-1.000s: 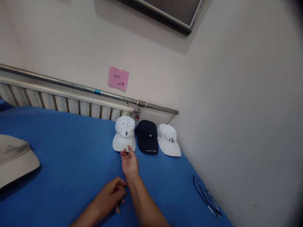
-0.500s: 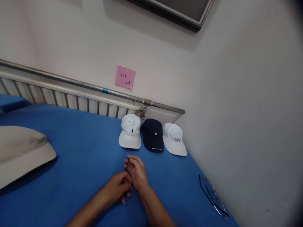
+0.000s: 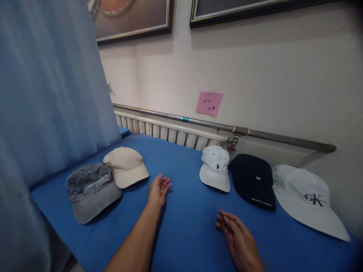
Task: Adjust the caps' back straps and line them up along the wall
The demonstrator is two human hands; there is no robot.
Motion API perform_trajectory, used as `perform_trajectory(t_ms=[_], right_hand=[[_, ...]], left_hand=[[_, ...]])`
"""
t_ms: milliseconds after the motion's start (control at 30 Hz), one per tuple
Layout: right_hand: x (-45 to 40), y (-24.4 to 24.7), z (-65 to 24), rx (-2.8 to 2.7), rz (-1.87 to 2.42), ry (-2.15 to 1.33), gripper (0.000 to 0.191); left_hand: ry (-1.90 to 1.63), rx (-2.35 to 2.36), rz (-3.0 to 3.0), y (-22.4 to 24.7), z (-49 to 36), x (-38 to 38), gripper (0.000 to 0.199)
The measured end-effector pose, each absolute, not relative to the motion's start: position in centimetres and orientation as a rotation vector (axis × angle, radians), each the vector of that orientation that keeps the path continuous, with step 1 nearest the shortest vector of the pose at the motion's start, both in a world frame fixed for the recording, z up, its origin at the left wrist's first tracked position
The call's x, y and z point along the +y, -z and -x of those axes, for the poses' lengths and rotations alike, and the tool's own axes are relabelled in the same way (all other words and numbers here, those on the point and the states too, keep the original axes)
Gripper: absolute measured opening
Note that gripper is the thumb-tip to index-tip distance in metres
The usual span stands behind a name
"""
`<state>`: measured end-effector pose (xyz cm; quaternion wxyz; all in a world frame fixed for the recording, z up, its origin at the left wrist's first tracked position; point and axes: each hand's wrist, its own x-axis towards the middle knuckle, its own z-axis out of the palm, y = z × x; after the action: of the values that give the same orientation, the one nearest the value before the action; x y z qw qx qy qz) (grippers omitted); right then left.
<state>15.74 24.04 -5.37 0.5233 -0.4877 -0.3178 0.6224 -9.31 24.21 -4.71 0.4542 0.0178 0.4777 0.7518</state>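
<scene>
My left hand (image 3: 159, 190) is empty, its fingers loosely curled and apart, over the blue sheet (image 3: 181, 226) just right of the beige cap (image 3: 126, 164). Beyond that cap, at the far left, lies a grey cap (image 3: 92, 189), the two touching. My right hand (image 3: 236, 236) holds nothing, fingers slightly bent, in front of the black cap (image 3: 252, 179). A white cap with a small dark logo (image 3: 216, 166) sits left of the black one, and a white cap with "CK" letters (image 3: 307, 196) sits right of it.
A blue curtain (image 3: 56, 87) hangs at the left. Behind the sheet run a metal pipe (image 3: 159, 114) with a valve and a white radiator (image 3: 164, 132). A pink note (image 3: 210, 103) and framed pictures (image 3: 167, 19) are on the wall.
The view has swung left, bringing the grey cap and curtain into sight. My hands, close together before, are now wide apart, left hand near the beige cap. The eyeglasses have left the view.
</scene>
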Motion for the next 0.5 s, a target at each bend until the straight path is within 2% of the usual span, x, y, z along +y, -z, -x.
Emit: perform_trajectory(t_ms=[267, 500], right_hand=[[24.4, 5.6, -15.9, -0.747, 1.169, -1.509, 0.030], [24.4, 5.2, -15.8, -0.727, 1.181, -1.551, 0.038]], left_hand=[[-2.190, 1.203, 0.280, 4.3, 14.1, 21.3, 0.029], [-2.267, 1.502, 0.157, 4.7, 15.3, 21.8, 0.015]])
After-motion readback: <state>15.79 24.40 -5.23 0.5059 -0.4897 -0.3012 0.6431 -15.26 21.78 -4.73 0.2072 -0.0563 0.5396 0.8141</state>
